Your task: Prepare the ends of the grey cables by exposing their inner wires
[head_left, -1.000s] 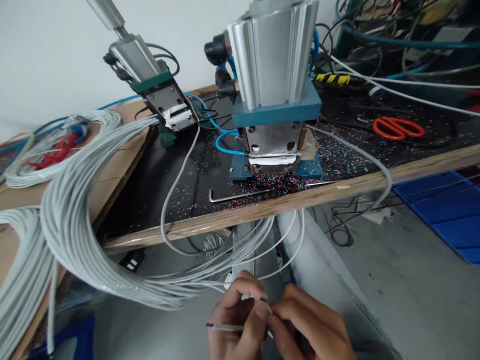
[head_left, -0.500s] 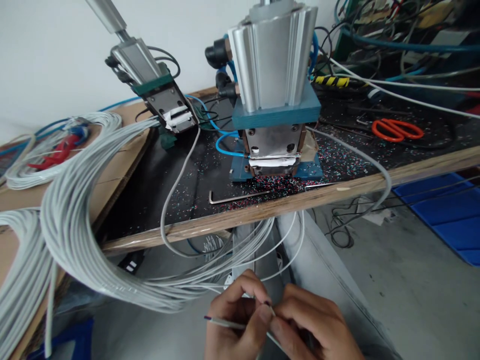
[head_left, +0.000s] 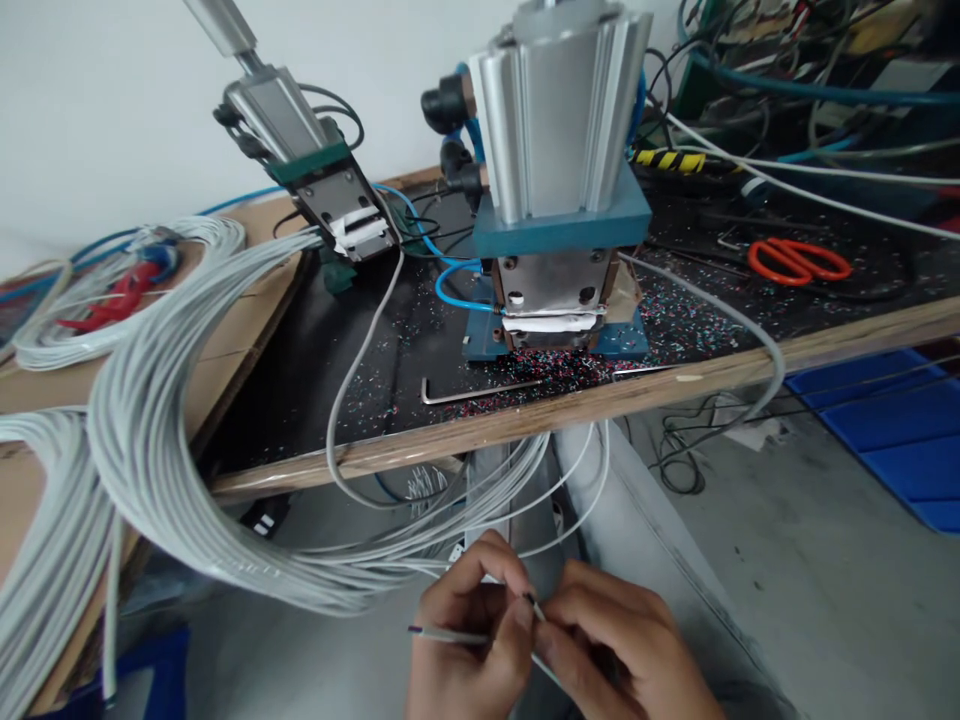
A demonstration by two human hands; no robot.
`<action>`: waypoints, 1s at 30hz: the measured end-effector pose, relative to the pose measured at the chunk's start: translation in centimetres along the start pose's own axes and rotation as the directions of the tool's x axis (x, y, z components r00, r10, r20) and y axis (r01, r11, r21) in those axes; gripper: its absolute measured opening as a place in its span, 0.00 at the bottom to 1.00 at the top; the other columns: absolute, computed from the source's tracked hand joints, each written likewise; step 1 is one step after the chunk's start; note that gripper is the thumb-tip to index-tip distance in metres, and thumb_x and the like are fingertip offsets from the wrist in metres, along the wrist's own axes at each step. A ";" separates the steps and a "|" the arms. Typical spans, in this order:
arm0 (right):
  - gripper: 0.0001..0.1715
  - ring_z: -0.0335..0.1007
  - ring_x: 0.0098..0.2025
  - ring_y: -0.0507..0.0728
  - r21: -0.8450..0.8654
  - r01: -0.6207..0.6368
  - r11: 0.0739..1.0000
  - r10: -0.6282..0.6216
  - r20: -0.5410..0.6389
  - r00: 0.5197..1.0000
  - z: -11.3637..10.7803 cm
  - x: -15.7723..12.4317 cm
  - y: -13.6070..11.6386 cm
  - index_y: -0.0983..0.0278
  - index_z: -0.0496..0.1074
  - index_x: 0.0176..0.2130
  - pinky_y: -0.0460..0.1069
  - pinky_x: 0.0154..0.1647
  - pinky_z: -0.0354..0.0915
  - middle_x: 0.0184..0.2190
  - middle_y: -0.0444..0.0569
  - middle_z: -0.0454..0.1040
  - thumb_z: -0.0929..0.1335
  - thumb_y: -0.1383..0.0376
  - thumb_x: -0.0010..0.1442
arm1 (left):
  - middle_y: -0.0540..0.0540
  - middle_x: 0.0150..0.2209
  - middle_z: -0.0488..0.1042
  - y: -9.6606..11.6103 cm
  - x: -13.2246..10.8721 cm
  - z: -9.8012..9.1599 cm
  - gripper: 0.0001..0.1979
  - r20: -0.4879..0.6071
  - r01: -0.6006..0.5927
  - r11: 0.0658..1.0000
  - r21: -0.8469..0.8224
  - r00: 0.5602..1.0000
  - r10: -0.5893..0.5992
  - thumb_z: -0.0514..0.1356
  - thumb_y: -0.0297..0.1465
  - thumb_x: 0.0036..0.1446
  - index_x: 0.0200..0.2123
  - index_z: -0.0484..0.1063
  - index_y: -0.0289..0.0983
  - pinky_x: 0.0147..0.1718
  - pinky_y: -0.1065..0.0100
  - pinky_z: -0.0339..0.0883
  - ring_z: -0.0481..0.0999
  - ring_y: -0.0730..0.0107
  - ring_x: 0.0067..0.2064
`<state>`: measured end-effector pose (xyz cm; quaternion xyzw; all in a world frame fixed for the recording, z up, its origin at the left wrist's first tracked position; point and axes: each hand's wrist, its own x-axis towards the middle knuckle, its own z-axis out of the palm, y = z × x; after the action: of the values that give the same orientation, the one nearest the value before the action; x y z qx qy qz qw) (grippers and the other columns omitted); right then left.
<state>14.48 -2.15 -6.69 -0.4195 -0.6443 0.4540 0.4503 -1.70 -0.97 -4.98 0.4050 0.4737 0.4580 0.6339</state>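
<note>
Below the table edge, my left hand [head_left: 476,630] pinches a thin grey cable [head_left: 448,634] between thumb and fingers. One dark-tipped cable end sticks out to the left of that hand. My right hand [head_left: 619,640] is closed beside it, its fingertips on a cable piece [head_left: 550,672] that runs down between the hands. A small dark tip shows where the fingertips of both hands meet. The fingers hide most of the cable. Behind the hands a thick bundle of grey cables [head_left: 247,560] sags from the table.
A pneumatic press [head_left: 559,140] stands on the black table among coloured scraps, with a second press [head_left: 281,115] to its left. An L-shaped hex key [head_left: 480,393] lies near the wooden edge [head_left: 420,440]. Orange-handled scissors [head_left: 799,262] and red cutters [head_left: 120,300] lie farther off. A blue bin [head_left: 892,430] is on the floor.
The view has shifted slightly. My hands stay together with small finger movements, and the dark tip between the fingertips shows a little higher.
</note>
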 end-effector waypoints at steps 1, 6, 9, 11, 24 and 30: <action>0.12 0.64 0.26 0.46 -0.005 0.000 1.000 0.000 0.003 1.000 0.0 0.1 -0.1 0.61 0.69 0.32 0.41 0.27 0.59 0.27 0.38 0.65 0.66 0.68 0.71 | 0.53 0.30 0.68 0.2 0.0 -0.1 0.08 0.001 -0.013 0.999 0.032 1.000 0.013 0.67 0.37 0.64 0.32 0.78 0.43 0.27 0.77 0.62 0.65 0.76 0.27; 0.14 0.65 0.26 0.47 -0.054 0.024 0.998 -0.024 -0.012 1.000 0.0 0.1 -0.3 0.61 0.69 0.32 0.42 0.27 0.60 0.27 0.39 0.66 0.65 0.68 0.72 | 0.52 0.29 0.70 1.1 0.3 0.1 0.06 -0.021 -0.075 0.984 0.163 0.997 0.080 0.67 0.30 0.61 0.31 0.78 0.41 0.25 0.77 0.60 0.65 0.75 0.27; 0.14 0.67 0.27 0.47 -0.123 0.034 0.992 -0.036 -0.014 0.999 0.0 -0.3 -0.4 0.62 0.70 0.33 0.42 0.28 0.62 0.28 0.40 0.68 0.64 0.68 0.73 | 0.53 0.28 0.70 1.3 0.1 1.2 0.06 -0.095 -0.087 0.975 0.204 0.990 0.108 0.67 0.27 0.58 0.29 0.77 0.42 0.25 0.76 0.57 0.64 0.75 0.26; 0.15 0.68 0.27 0.47 -0.226 0.053 0.973 -0.061 -0.028 0.998 -0.1 -0.7 -0.5 0.62 0.70 0.34 0.43 0.28 0.63 0.28 0.40 0.68 0.63 0.68 0.74 | 0.54 0.27 0.68 1.3 -0.1 2.1 0.06 -0.163 -0.082 0.972 0.221 0.979 0.120 0.66 0.29 0.58 0.28 0.76 0.42 0.24 0.75 0.55 0.63 0.76 0.26; 0.19 0.70 0.24 0.50 -0.600 0.133 0.789 -0.247 -0.110 0.963 0.2 -0.9 -1.0 0.59 0.67 0.36 0.49 0.26 0.63 0.27 0.41 0.70 0.56 0.65 0.79 | 0.55 0.27 0.68 0.8 -1.0 3.9 0.07 -0.259 -0.108 0.954 0.278 0.948 0.183 0.64 0.29 0.61 0.29 0.75 0.43 0.24 0.75 0.53 0.62 0.76 0.25; 0.16 0.65 0.23 0.50 -0.512 0.104 0.852 -0.187 -0.113 0.976 0.2 -0.9 -0.9 0.59 0.66 0.34 0.49 0.25 0.60 0.25 0.39 0.65 0.60 0.68 0.75 | 0.54 0.27 0.70 0.9 -0.5 1.8 0.07 -0.074 -0.114 0.961 0.252 0.988 0.137 0.66 0.31 0.63 0.31 0.77 0.42 0.25 0.77 0.62 0.67 0.75 0.25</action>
<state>14.36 -3.29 -6.07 -0.5071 -0.7323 0.1999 0.4082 -0.16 -1.38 -3.60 0.4887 0.5287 0.4528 0.5260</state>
